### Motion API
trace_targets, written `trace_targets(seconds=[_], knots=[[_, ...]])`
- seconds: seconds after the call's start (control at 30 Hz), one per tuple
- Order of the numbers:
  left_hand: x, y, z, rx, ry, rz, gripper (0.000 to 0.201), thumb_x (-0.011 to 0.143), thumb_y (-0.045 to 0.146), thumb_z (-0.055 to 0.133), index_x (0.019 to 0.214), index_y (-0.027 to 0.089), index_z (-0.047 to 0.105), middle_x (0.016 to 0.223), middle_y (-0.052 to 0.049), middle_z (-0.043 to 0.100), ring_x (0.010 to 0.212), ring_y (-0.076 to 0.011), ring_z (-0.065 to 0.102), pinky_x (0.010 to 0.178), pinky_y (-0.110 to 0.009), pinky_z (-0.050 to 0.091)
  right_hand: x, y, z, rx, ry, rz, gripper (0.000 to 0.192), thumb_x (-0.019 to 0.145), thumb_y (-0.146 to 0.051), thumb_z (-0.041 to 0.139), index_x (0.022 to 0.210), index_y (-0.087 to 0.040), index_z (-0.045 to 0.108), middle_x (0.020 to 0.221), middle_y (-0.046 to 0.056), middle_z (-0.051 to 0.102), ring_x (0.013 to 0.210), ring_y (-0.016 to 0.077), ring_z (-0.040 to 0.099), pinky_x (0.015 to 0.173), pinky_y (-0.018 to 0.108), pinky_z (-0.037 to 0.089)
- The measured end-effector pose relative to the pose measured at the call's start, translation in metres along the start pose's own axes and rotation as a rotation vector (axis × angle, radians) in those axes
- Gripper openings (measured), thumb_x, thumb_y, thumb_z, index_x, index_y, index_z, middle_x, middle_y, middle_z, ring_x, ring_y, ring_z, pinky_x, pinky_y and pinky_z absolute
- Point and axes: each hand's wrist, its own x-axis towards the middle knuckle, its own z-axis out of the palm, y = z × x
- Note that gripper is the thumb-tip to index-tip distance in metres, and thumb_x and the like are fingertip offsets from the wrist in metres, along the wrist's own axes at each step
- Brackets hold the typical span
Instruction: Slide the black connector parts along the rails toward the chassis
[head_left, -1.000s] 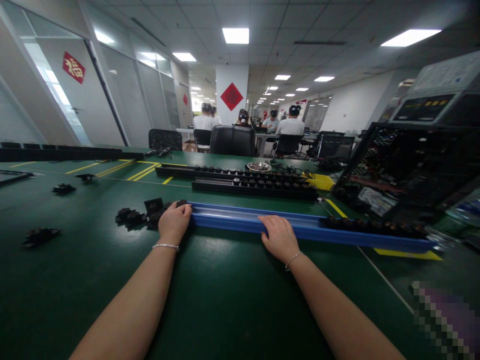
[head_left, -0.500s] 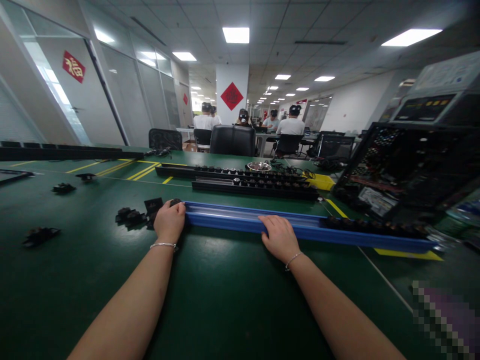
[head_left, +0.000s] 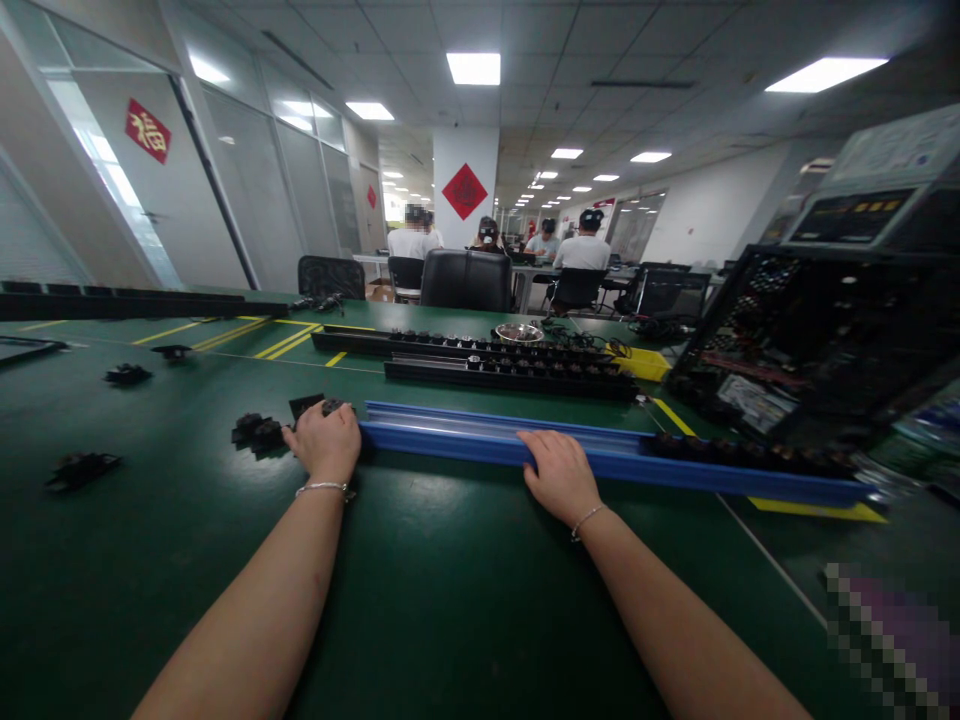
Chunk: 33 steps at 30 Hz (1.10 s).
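Observation:
A long blue channel rail (head_left: 450, 437) lies across the green table, with a row of small black parts (head_left: 750, 455) seated in its right stretch. My right hand (head_left: 559, 475) grips the rail near its middle, fingers over the near wall and thumb against the front. Just off the rail's left end, my left hand (head_left: 326, 442) is closed around a small black part (head_left: 335, 405), mostly hidden by the fingers. Beside it stands an upright black piece (head_left: 306, 405). A cluster of black parts (head_left: 259, 433) sits left of that hand.
Two black rails (head_left: 510, 378) with parts lie behind the blue one, near a round metal dish (head_left: 519, 333) and a yellow tray (head_left: 637, 362). An open computer case (head_left: 795, 340) stands at right. Loose black parts (head_left: 82, 470) lie at left. People sit farther back.
My left hand has shifted left, off the rail's end, and the small black part has moved with it. My right hand and the blue rail have stayed in place.

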Motion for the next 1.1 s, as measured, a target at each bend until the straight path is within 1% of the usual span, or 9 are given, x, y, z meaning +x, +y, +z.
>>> trace_targets(seconds=[0.1, 0.27, 0.33, 0.57, 0.77, 0.87, 0.93, 1.0, 1.1], knots=[[-0.001, -0.001, 0.002, -0.022, 0.013, -0.041, 0.05, 0.085, 0.041, 0.033, 0.118, 0.011, 0.055, 0.122, -0.018, 0.055, 0.124, -0.0297, 0.039, 0.106, -0.055, 0.018, 0.0, -0.001, -0.001, 0.004, -0.003, 0.0, 0.043, 0.078, -0.021, 0.048, 0.12, -0.021, 0.054, 0.117, 0.007, 0.059, 0.11, 0.022, 0.047, 0.098, 0.038, 0.029], [0.0, -0.004, 0.003, 0.029, -0.031, -0.042, 0.05, 0.086, 0.042, 0.028, 0.101, 0.016, 0.068, 0.129, -0.018, 0.048, 0.13, -0.037, 0.026, 0.103, -0.061, 0.016, 0.0, 0.0, -0.002, 0.002, -0.006, -0.001, 0.042, 0.078, -0.021, 0.047, 0.12, -0.02, 0.054, 0.116, 0.008, 0.059, 0.11, 0.0214, 0.047, 0.097, 0.037, 0.03], [0.001, -0.004, 0.003, 0.035, -0.04, -0.077, 0.051, 0.085, 0.045, 0.029, 0.101, 0.017, 0.068, 0.132, -0.018, 0.044, 0.131, -0.0392, 0.023, 0.101, -0.063, 0.017, 0.0, 0.0, -0.002, 0.002, -0.005, -0.002, 0.043, 0.078, -0.021, 0.047, 0.12, -0.021, 0.054, 0.116, 0.008, 0.059, 0.11, 0.0216, 0.047, 0.097, 0.038, 0.03], [0.001, -0.002, 0.002, 0.036, -0.063, -0.157, 0.052, 0.084, 0.047, 0.032, 0.108, 0.014, 0.065, 0.139, -0.02, 0.035, 0.135, -0.0393, 0.015, 0.102, -0.064, 0.014, 0.0, 0.0, 0.0, 0.011, -0.003, 0.0, 0.042, 0.078, -0.022, 0.047, 0.12, -0.021, 0.054, 0.116, 0.007, 0.059, 0.11, 0.0219, 0.047, 0.097, 0.037, 0.03], [-0.001, 0.002, -0.001, 0.031, -0.051, -0.128, 0.046, 0.083, 0.041, 0.036, 0.107, 0.012, 0.063, 0.144, -0.022, 0.027, 0.135, -0.0414, 0.01, 0.099, -0.067, 0.014, 0.0, 0.001, -0.001, -0.012, -0.009, -0.005, 0.043, 0.078, -0.021, 0.049, 0.12, -0.02, 0.054, 0.117, 0.008, 0.059, 0.109, 0.0214, 0.047, 0.097, 0.036, 0.03], [-0.006, 0.008, -0.001, 0.042, 0.004, 0.006, 0.042, 0.083, 0.038, 0.039, 0.107, 0.013, 0.063, 0.145, -0.02, 0.027, 0.136, -0.0397, 0.011, 0.102, -0.065, 0.014, 0.0, 0.001, 0.0, -0.016, -0.006, -0.006, 0.043, 0.077, -0.021, 0.049, 0.12, -0.019, 0.053, 0.117, 0.008, 0.059, 0.11, 0.0213, 0.047, 0.096, 0.036, 0.03], [-0.013, 0.016, 0.0, 0.04, 0.016, 0.196, 0.041, 0.084, 0.036, 0.039, 0.11, 0.013, 0.06, 0.145, -0.018, 0.029, 0.137, -0.0357, 0.012, 0.106, -0.059, 0.015, 0.0, 0.001, 0.001, -0.005, -0.002, -0.007, 0.042, 0.078, -0.022, 0.049, 0.12, -0.02, 0.054, 0.117, 0.008, 0.059, 0.11, 0.0213, 0.047, 0.096, 0.037, 0.03], [-0.023, 0.026, 0.001, 0.019, -0.031, 0.4, 0.041, 0.085, 0.033, 0.038, 0.115, 0.014, 0.057, 0.143, -0.016, 0.033, 0.137, -0.0305, 0.015, 0.109, -0.052, 0.017, 0.001, 0.002, 0.001, 0.016, 0.007, 0.002, 0.038, 0.08, -0.025, 0.047, 0.117, -0.021, 0.056, 0.114, 0.007, 0.06, 0.108, 0.0212, 0.049, 0.096, 0.037, 0.031], [-0.038, 0.04, 0.003, -0.014, -0.203, 0.691, 0.041, 0.088, 0.034, 0.036, 0.119, 0.016, 0.055, 0.139, -0.011, 0.043, 0.134, -0.0254, 0.026, 0.109, -0.044, 0.022, 0.003, 0.01, -0.005, 0.043, 0.06, 0.066, 0.032, 0.085, -0.031, 0.041, 0.108, -0.02, 0.061, 0.109, 0.007, 0.063, 0.104, 0.0209, 0.051, 0.093, 0.036, 0.034]])
